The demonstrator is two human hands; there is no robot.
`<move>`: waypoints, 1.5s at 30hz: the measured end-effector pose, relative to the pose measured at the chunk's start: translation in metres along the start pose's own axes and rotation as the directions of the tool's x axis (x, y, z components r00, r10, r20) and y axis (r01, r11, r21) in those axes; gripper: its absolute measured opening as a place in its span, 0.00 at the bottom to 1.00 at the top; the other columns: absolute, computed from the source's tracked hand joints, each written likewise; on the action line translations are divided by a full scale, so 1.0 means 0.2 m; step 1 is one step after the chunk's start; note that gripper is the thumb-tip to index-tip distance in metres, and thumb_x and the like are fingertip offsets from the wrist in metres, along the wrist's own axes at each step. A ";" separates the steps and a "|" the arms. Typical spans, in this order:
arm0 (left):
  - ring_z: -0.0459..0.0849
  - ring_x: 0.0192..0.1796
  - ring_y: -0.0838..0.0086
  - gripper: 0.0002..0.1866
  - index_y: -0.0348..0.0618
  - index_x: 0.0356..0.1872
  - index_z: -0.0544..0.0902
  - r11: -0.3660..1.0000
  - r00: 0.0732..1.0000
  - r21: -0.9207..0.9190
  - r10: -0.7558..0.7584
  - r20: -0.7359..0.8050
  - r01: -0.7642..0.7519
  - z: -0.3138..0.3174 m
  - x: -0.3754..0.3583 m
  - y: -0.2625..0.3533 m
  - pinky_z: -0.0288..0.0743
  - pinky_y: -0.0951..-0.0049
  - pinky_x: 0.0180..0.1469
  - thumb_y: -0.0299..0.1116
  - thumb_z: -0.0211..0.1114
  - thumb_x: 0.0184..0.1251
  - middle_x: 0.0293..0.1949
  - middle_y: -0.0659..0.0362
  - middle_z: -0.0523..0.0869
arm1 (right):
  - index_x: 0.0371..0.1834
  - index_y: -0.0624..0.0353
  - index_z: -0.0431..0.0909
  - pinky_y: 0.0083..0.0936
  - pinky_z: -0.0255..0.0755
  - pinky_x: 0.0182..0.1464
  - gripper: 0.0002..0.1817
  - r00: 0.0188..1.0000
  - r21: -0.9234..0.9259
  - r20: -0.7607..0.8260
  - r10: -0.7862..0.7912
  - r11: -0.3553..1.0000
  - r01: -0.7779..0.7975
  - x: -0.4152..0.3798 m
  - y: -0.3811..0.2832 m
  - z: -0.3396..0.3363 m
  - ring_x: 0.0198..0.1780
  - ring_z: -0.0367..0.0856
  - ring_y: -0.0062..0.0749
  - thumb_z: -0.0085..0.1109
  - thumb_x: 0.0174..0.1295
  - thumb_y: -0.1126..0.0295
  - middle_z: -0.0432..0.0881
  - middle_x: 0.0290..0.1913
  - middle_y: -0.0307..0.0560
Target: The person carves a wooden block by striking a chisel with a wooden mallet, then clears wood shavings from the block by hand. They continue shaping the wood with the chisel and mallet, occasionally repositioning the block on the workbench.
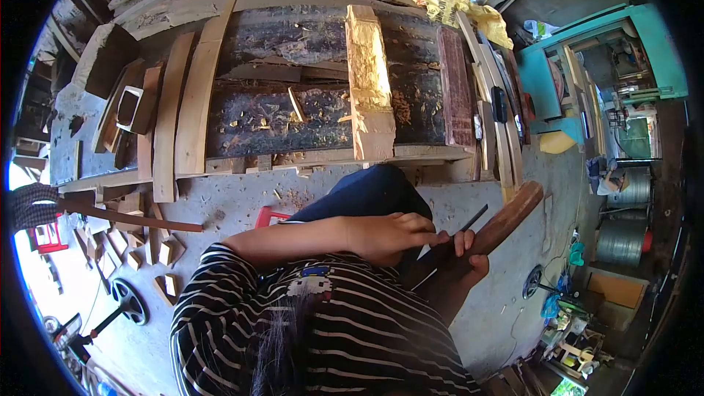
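My right hand (471,260) is closed around a reddish-brown wooden bar with a rounded end (513,211), held slantwise in front of my striped shirt. A thin dark flat strip (473,218), perhaps a blade, lies alongside the bar under the fingers of that hand. Across my body reaches my left hand (400,236), its fingers bent and drawn together, one fingertip close to the strip. What those fingers pinch, if anything, is hidden. Beyond my knee, a roughly hewn wooden block (370,73) with a bright, chipped face lies across the workbench (293,125).
Boards (198,95) lie on the bench's left side, with a dark red plank (456,88) and long strips to the right. Shavings and offcuts (132,246) litter the floor. A turquoise cabinet (539,81) stands right. At the far left, another person's sleeve (33,205) shows.
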State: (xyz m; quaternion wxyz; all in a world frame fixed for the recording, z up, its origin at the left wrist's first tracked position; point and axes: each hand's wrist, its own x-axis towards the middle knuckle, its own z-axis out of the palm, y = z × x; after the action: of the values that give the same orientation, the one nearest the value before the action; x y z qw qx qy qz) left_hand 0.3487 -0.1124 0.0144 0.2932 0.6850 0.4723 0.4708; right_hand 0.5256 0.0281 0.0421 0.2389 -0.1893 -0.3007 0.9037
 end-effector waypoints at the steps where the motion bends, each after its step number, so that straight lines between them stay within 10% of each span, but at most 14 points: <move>1: 0.68 0.62 0.57 0.47 0.51 0.70 0.62 1.000 1.000 -0.003 0.003 0.001 -0.003 0.05 0.00 0.00 0.62 0.60 0.63 0.18 0.67 0.42 0.57 0.49 0.70 | 0.33 0.55 0.66 0.41 0.69 0.53 0.15 1.000 -0.002 -0.003 -0.002 1.000 0.002 0.01 0.00 0.01 0.43 0.71 0.40 0.53 0.41 0.64 0.66 0.28 0.40; 5: 0.66 0.64 0.60 0.38 0.61 0.62 0.73 0.979 0.981 0.202 0.072 -0.180 -0.035 0.09 0.03 0.01 0.57 0.54 0.63 0.26 0.68 0.42 0.60 0.52 0.69 | 0.31 0.52 0.63 0.32 0.69 0.52 0.14 0.998 -0.131 -0.045 -0.050 0.990 0.044 0.06 0.06 0.15 0.42 0.69 0.35 0.52 0.44 0.58 0.65 0.26 0.36; 7: 0.69 0.62 0.63 0.24 0.56 0.52 0.78 0.836 0.877 0.437 0.444 -0.184 -0.332 0.06 0.05 -0.01 0.58 0.56 0.62 0.31 0.63 0.49 0.57 0.55 0.73 | 0.32 0.54 0.64 0.38 0.67 0.55 0.15 0.999 -0.018 0.041 0.003 1.000 -0.002 0.08 0.06 0.18 0.43 0.71 0.40 0.51 0.43 0.60 0.64 0.27 0.40; 12: 0.76 0.53 0.61 0.12 0.48 0.39 0.79 0.703 0.737 0.389 0.670 -0.083 -0.595 -0.01 0.10 -0.03 0.66 0.56 0.57 0.34 0.61 0.52 0.45 0.56 0.78 | 0.35 0.56 0.67 0.56 0.66 0.63 0.13 0.988 -0.075 0.110 0.105 0.992 -0.098 0.15 0.04 0.25 0.64 0.68 0.65 0.51 0.45 0.65 0.73 0.60 0.59; 15: 0.80 0.43 0.61 0.10 0.44 0.32 0.79 0.813 0.729 0.216 0.582 -0.362 -0.541 -0.10 0.11 0.00 0.74 0.59 0.43 0.34 0.67 0.49 0.38 0.55 0.78 | 0.42 0.57 0.70 0.57 0.71 0.59 0.18 0.993 -0.279 -0.048 0.109 0.953 -0.118 0.16 -0.04 0.17 0.62 0.70 0.64 0.55 0.43 0.73 0.74 0.58 0.59; 18: 0.77 0.25 0.63 0.17 0.44 0.28 0.77 0.818 0.573 0.462 0.571 -0.587 -0.342 -0.21 0.14 0.00 0.69 0.66 0.22 0.38 0.71 0.34 0.27 0.59 0.74 | 0.46 0.58 0.71 0.54 0.76 0.55 0.26 0.983 -0.304 -0.159 0.093 0.943 -0.139 0.14 -0.04 0.05 0.57 0.75 0.59 0.59 0.37 0.79 0.76 0.53 0.60; 28: 0.78 0.25 0.61 0.16 0.47 0.28 0.75 0.820 0.691 0.525 0.516 -0.506 -0.228 -0.40 0.27 -0.17 0.73 0.64 0.26 0.37 0.68 0.35 0.24 0.58 0.73 | 0.49 0.63 0.67 0.29 0.71 0.17 0.23 0.907 -0.360 -0.364 0.211 0.866 -0.347 0.00 0.05 -0.05 0.16 0.75 0.33 0.60 0.47 0.72 0.74 0.22 0.46; 45: 0.80 0.24 0.61 0.11 0.43 0.26 0.78 0.886 0.533 0.463 0.406 -0.742 -0.030 -0.39 0.38 -0.16 0.74 0.65 0.27 0.31 0.71 0.42 0.21 0.57 0.78 | 0.47 0.63 0.67 0.24 0.68 0.15 0.22 0.924 -0.721 -0.383 -0.011 0.629 -0.291 0.08 0.01 0.17 0.14 0.73 0.30 0.62 0.47 0.74 0.73 0.23 0.44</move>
State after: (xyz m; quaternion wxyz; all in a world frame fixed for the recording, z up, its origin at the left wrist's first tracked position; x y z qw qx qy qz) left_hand 0.2740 -0.0340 0.0453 -0.1688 0.4838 0.5462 0.6626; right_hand 0.4956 0.0201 0.0619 0.1135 -0.4538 -0.5909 0.6573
